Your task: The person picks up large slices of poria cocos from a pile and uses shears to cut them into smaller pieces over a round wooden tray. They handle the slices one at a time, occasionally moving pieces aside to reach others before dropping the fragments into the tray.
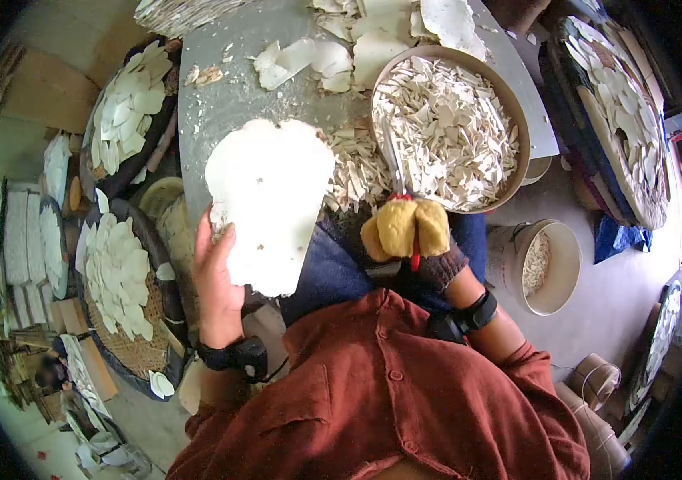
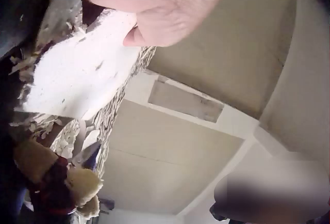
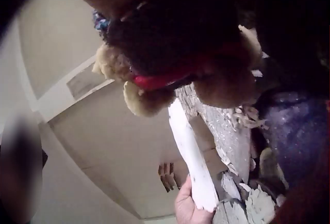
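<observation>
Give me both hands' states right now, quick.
Left hand: holding the large white slab by its edge.
Right hand: gloved, curled round a red-handled blade.

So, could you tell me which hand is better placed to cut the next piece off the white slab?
Right, probably. The gloved right hand has its grip on what looks like a blade near the white slab, while the left hand is busy holding the slab's edge.

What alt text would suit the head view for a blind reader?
A person's left hand holds a big white slab by a grey board, while the gloved right hand grips a blade beside a round tray of white chips.
</observation>
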Action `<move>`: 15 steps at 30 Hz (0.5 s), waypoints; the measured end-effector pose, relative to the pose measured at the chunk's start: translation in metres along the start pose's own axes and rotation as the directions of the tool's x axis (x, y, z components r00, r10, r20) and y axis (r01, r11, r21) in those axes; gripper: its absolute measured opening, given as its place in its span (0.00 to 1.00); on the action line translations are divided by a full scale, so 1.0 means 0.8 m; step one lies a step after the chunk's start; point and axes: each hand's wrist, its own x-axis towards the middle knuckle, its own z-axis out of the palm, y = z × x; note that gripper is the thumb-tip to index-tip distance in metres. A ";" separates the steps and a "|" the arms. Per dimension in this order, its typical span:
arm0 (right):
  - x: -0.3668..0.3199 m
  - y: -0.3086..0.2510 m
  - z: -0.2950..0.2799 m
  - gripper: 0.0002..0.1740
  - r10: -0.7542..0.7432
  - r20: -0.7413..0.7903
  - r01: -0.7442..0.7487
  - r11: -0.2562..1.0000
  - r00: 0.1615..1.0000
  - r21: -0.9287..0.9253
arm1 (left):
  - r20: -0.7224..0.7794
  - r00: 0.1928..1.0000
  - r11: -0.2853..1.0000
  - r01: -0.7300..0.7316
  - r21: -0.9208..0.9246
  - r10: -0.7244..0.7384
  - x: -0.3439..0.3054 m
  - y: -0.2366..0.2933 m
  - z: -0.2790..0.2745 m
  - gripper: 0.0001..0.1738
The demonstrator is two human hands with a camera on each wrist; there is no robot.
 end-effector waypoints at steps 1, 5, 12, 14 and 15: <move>-0.004 -0.006 0.002 0.13 0.045 0.069 -0.054 0.988 0.997 0.145 | -0.022 1.000 1.000 -0.016 0.001 0.016 0.002 -0.006 0.005 0.29; -0.034 0.039 -0.029 0.07 -0.104 -0.020 0.042 0.568 0.994 -0.822 | -0.057 0.997 0.999 -0.048 0.025 0.050 0.007 -0.034 0.037 0.31; -0.015 0.031 -0.016 0.10 -0.253 0.194 0.203 0.010 0.948 -0.979 | -0.032 0.999 0.999 -0.027 0.028 0.028 0.001 -0.059 0.092 0.33; -0.013 0.029 -0.020 0.11 -0.166 0.054 0.098 0.270 0.985 -0.958 | -0.002 1.000 1.000 -0.012 0.021 0.012 -0.001 -0.062 0.095 0.33; -0.011 0.028 -0.024 0.11 -0.106 -0.006 0.036 0.393 0.994 -0.919 | 0.015 1.000 1.000 -0.005 0.021 0.005 0.001 -0.066 0.094 0.33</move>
